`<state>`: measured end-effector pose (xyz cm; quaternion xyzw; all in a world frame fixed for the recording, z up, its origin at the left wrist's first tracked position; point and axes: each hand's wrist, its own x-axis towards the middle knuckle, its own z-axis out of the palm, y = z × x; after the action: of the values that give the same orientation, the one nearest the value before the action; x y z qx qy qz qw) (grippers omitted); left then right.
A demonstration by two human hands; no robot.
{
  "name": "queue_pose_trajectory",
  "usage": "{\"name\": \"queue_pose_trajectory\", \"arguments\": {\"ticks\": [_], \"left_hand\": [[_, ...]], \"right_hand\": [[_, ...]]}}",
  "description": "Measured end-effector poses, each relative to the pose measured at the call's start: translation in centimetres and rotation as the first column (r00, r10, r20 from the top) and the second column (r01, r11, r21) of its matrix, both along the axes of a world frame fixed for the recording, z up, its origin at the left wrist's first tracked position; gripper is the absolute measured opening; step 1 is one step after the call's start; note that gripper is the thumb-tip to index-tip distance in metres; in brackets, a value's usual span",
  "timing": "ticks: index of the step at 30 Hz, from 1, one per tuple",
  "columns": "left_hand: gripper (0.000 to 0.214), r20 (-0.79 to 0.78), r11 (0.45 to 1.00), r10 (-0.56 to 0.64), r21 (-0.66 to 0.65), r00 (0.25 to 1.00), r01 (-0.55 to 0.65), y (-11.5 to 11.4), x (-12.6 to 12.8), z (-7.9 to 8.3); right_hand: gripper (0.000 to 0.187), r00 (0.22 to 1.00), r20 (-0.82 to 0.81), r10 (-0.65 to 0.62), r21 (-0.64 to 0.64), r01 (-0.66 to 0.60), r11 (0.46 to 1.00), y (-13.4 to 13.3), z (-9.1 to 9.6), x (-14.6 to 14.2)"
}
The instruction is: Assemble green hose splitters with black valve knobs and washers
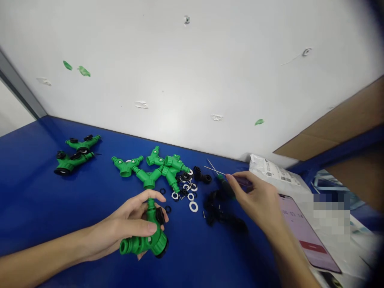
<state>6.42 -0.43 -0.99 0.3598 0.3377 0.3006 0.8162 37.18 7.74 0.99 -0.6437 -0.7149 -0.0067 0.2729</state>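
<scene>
My left hand [123, 226] is wrapped round a green plastic Y-shaped hose splitter [157, 238]. One black valve knob and a black ring at the wide collar show on it. On the right, my right hand [261, 198] grips the dark purple handle of a screwdriver [243, 181], its thin shaft pointing left. A second screwdriver [224, 185], with a green and black handle, lies just beside that hand, and the two shafts cross in view. Black plastic parts [222, 214] form a pile below, with a few small screws near them.
Several bare green splitters [149, 178] lie at the back middle, near white rings [193, 206] and black rings. Two splitters with black knobs [73, 162] lie at the left. A phone [309, 232] rests on white packaging [279, 172] at the right. A white wall backs the blue table.
</scene>
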Motion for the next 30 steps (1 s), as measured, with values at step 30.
{"name": "queue_pose_trajectory", "arguments": {"ticks": [30], "left_hand": [[0.083,0.139,0.996,0.037,0.077,0.99,-0.048,0.1,0.1,-0.8]], "right_hand": [[0.019,0.889,-0.234,0.394,-0.251,-0.447,0.858,5.9,-1.3,-3.8]]}}
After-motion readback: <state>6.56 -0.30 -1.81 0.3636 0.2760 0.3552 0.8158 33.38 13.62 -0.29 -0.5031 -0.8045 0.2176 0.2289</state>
